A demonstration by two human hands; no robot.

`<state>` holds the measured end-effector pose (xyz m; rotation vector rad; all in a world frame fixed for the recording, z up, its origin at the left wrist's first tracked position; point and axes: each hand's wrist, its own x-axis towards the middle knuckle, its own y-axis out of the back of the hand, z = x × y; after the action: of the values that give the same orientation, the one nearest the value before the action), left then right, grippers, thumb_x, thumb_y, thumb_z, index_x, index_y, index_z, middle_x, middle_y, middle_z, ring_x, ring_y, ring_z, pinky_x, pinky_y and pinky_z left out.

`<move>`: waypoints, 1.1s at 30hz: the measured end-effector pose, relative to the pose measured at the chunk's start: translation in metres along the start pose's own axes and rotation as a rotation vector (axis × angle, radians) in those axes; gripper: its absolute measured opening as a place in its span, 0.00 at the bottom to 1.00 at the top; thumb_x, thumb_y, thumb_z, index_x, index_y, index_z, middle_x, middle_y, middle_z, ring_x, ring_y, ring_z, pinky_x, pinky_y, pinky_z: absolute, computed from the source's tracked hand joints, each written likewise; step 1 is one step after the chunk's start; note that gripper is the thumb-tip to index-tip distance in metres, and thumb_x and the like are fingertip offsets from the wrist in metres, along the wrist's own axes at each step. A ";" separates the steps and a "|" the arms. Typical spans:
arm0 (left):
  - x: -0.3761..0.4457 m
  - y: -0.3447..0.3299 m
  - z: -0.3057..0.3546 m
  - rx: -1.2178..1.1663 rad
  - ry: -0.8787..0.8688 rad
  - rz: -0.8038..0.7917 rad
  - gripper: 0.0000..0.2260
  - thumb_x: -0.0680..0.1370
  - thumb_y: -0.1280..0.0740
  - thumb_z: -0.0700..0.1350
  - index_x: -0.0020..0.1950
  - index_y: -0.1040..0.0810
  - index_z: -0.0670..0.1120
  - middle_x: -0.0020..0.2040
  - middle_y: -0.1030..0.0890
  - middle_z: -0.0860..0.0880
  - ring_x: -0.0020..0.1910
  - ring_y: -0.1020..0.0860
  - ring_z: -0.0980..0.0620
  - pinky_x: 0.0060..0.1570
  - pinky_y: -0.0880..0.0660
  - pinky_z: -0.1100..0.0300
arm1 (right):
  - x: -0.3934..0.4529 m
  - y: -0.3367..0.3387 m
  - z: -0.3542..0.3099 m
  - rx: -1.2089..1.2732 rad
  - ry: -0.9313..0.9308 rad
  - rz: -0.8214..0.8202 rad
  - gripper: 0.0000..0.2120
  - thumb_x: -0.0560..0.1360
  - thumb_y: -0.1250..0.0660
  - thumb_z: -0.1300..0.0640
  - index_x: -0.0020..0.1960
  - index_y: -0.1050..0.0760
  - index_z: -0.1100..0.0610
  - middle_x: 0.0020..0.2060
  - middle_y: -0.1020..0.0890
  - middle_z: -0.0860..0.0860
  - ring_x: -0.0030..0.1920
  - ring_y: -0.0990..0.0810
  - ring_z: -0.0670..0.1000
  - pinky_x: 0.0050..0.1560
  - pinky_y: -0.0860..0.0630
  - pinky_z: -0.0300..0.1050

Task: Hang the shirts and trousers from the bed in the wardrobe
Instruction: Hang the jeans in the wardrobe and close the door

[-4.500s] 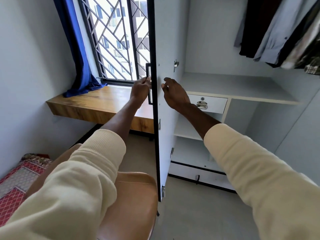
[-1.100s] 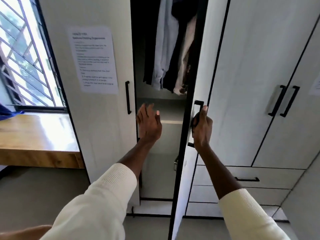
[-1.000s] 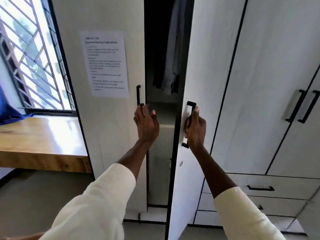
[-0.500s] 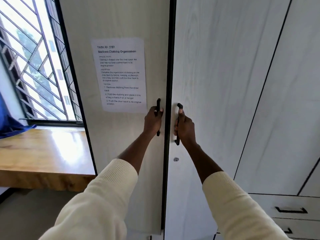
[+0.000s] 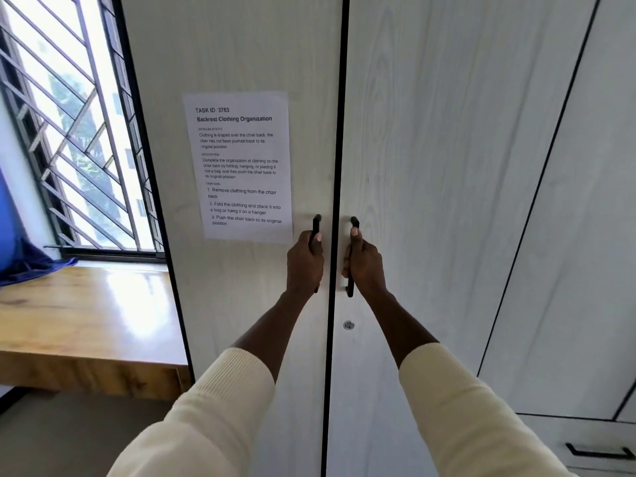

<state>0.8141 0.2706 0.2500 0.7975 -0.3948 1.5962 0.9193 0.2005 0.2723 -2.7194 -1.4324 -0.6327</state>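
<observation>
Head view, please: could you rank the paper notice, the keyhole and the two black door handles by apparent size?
1. Paper notice
2. Left door handle and right door handle: look alike, partly hidden by hands
3. Keyhole

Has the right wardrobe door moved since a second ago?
Yes. The right door swung shut against the left door, closing the gap that showed hanging clothes.

The wardrobe's two doors point(image 5: 430, 166) meet at a closed seam, a handle on either side of it. The left hand point(image 5: 304, 261) grips the left handle point(image 5: 316, 225), the right hand point(image 5: 364, 265) the right handle point(image 5: 351, 287). A task sheet point(image 5: 241, 166) hangs left of the seam, a keyhole point(image 5: 349, 325) sits right of it below the handles, and the desk point(image 5: 86, 321) and window point(image 5: 69, 132) lie further left.
</observation>
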 end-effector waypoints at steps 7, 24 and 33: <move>0.017 -0.014 -0.010 0.001 -0.014 -0.013 0.15 0.82 0.44 0.53 0.45 0.27 0.43 0.33 0.23 0.45 0.32 0.23 0.43 0.37 0.24 0.47 | 0.027 -0.004 0.006 -0.052 -0.005 -0.042 0.34 0.80 0.51 0.34 0.39 0.24 0.61 0.32 0.19 0.58 0.33 0.17 0.55 0.40 0.19 0.47; 0.031 -0.011 0.002 -0.014 0.127 -0.188 0.12 0.83 0.41 0.46 0.48 0.25 0.39 0.39 0.19 0.40 0.39 0.21 0.40 0.41 0.25 0.51 | 0.053 -0.011 0.001 -0.189 -0.043 -0.005 0.29 0.80 0.48 0.34 0.38 0.24 0.55 0.35 0.17 0.55 0.37 0.17 0.55 0.44 0.20 0.51; 0.044 0.003 -0.005 0.151 0.065 -0.254 0.17 0.81 0.37 0.49 0.34 0.26 0.44 0.31 0.21 0.42 0.34 0.22 0.41 0.42 0.27 0.52 | 0.071 0.008 -0.011 -0.257 0.075 0.128 0.19 0.74 0.28 0.47 0.38 0.21 0.64 0.31 0.19 0.56 0.33 0.20 0.55 0.39 0.22 0.47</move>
<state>0.8086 0.3058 0.2773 0.8710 -0.1211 1.4210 0.9571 0.2499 0.3087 -2.9097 -1.2260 -0.9608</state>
